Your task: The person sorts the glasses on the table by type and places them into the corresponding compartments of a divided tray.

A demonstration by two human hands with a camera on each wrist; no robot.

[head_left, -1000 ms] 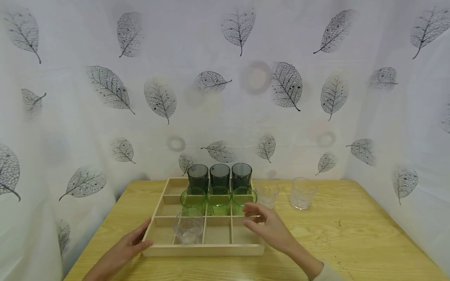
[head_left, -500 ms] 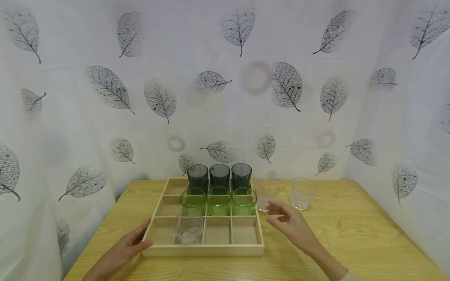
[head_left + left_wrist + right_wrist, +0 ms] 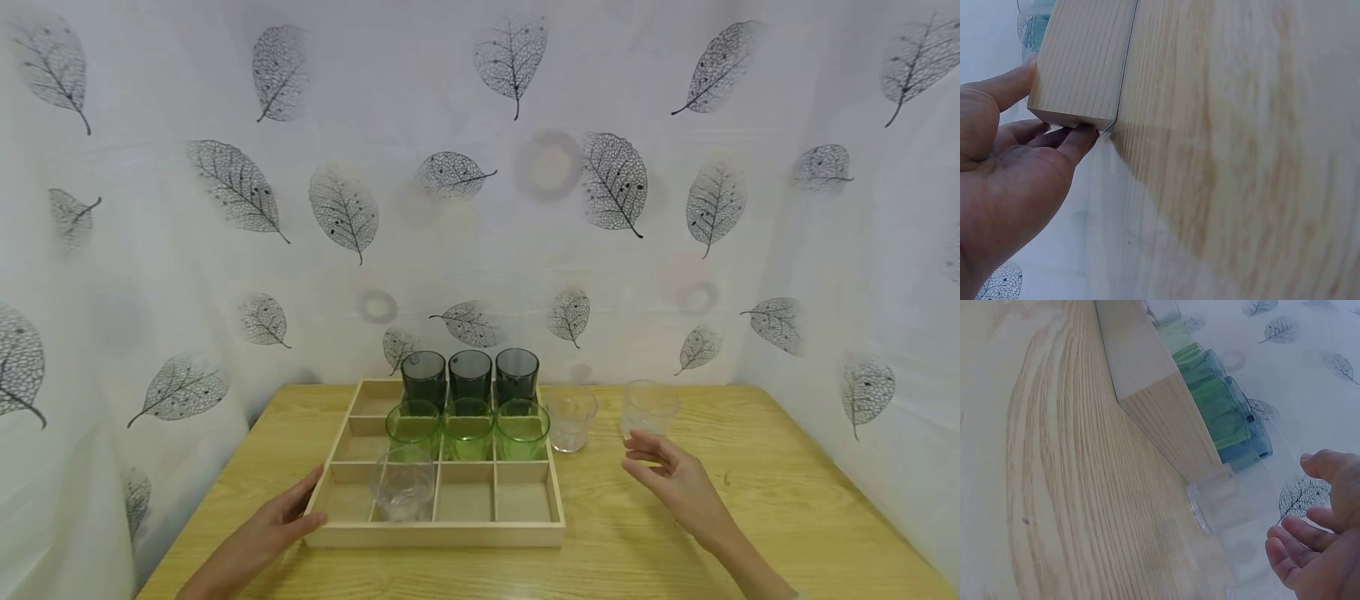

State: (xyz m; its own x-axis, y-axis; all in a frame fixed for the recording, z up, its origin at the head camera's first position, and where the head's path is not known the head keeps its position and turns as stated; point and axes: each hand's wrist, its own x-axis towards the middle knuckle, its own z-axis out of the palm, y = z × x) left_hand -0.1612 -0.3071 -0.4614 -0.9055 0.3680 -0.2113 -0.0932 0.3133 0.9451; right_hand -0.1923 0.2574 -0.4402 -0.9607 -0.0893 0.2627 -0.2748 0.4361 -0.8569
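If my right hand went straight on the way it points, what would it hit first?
Probably the rightmost glass; in the head view, your right hand overlaps its base. Depth is unclear; it might pass left toward the next glass beside the tray.

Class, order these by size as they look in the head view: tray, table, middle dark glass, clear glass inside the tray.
1. Table
2. Tray
Not ranked: clear glass and middle dark glass; the clear one looks larger, but is nearer the camera.
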